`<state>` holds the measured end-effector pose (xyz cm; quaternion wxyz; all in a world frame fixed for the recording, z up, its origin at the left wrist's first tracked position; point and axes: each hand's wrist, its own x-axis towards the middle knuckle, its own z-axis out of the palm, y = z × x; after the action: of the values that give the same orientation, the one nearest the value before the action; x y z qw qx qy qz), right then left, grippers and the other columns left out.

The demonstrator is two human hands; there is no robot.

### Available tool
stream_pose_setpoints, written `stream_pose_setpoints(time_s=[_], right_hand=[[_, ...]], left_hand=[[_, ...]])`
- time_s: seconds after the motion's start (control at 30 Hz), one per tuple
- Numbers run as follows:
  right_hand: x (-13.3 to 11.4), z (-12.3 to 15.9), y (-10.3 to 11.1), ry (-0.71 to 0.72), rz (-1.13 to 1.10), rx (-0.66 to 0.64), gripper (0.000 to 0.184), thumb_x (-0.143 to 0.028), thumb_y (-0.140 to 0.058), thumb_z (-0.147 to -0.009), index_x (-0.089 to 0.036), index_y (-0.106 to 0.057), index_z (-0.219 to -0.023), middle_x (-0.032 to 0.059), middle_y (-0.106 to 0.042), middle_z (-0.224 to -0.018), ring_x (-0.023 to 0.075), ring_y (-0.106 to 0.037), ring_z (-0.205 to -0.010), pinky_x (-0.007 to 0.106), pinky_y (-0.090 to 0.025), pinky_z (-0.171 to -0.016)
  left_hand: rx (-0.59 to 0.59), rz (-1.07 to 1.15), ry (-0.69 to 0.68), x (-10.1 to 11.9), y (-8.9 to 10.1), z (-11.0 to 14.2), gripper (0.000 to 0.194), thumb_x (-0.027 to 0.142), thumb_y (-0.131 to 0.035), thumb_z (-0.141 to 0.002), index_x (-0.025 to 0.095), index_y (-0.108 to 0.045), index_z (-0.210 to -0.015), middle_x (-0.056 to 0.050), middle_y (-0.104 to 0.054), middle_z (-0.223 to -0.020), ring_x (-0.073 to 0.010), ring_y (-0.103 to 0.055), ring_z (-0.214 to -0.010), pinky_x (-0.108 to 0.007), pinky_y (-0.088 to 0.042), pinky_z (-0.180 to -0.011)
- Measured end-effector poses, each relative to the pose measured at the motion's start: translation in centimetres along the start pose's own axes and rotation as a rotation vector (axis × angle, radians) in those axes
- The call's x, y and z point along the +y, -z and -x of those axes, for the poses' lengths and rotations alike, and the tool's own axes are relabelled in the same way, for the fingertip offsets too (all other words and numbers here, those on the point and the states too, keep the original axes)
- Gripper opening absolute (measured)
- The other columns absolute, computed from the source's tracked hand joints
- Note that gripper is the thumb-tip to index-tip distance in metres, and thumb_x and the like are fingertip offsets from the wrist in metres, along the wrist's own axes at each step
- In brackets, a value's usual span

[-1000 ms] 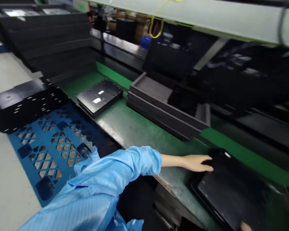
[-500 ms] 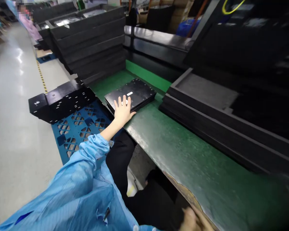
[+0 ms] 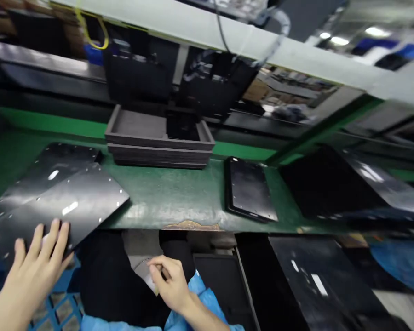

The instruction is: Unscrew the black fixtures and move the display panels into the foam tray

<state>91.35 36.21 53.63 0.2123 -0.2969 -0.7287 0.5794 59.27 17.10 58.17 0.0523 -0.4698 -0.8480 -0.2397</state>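
Observation:
My left hand (image 3: 37,269) lies flat with fingers spread on a flat black panel (image 3: 86,193) with small holes along its edges and a white label. That panel lies askew over another black panel (image 3: 55,158), its near left corner jutting past the table edge. My right hand (image 3: 170,280) is above my lap, below the table edge. Its fingers are curled in, the thumb near the index finger, and nothing shows in them.
A green-topped workbench (image 3: 158,197) with a chipped front edge runs across. On it stand stacked grey foam trays (image 3: 158,154), a smaller black panel (image 3: 251,188) and large black panels (image 3: 359,179) at right. A blue pallet (image 3: 60,308) is at lower left.
The view has swung right. The upper black panel under my left hand has turned and slid towards me off the one below. My right hand has come up over my lap.

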Motion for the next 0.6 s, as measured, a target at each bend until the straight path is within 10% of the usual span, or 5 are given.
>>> stream_pose_setpoints(time_s=[0.2, 0.4, 0.6], right_hand=[[1.5, 0.9, 5.1, -0.216, -0.045, 0.232, 0.046, -0.063, -0.061, -0.105, -0.021, -0.080, -0.105, -0.0029, -0.055, -0.064, 0.0129, -0.042, -0.055, 0.027, -0.032, -0.057], [1.6, 2.5, 7.7, -0.321, -0.183, 0.379, 0.047, -0.063, -0.074, -0.096, -0.021, -0.077, -0.119, -0.0031, -0.048, -0.077, 0.0151, -0.043, -0.068, 0.029, -0.039, -0.065], [2.8, 4.8, 7.7, -0.456, -0.477, 0.373, 0.053, -0.063, -0.071, -0.096, -0.023, -0.078, -0.130, 0.0010, -0.058, -0.091, 0.0121, -0.042, -0.065, 0.025, -0.034, -0.056]], left_hand=[[-0.260, 0.097, -0.261, 4.0, -2.3, -0.7, 0.064, 0.065, -0.050, -0.097, 0.072, -0.031, -0.158, 0.025, -0.047, -0.161, -0.0376, -0.044, -0.155, -0.061, -0.017, -0.136], [-0.528, 0.264, -0.443, 12.4, -7.0, -7.4, 0.053, 0.053, -0.058, -0.107, 0.043, -0.059, -0.159, 0.002, -0.048, -0.168, -0.0398, -0.036, -0.161, -0.070, -0.022, -0.137], [-0.546, 0.131, -0.608, 18.2, -10.4, -13.9, 0.071, 0.068, -0.061, -0.104, 0.036, -0.051, -0.166, -0.003, -0.038, -0.177, -0.0410, -0.046, -0.158, -0.063, -0.037, -0.133]])
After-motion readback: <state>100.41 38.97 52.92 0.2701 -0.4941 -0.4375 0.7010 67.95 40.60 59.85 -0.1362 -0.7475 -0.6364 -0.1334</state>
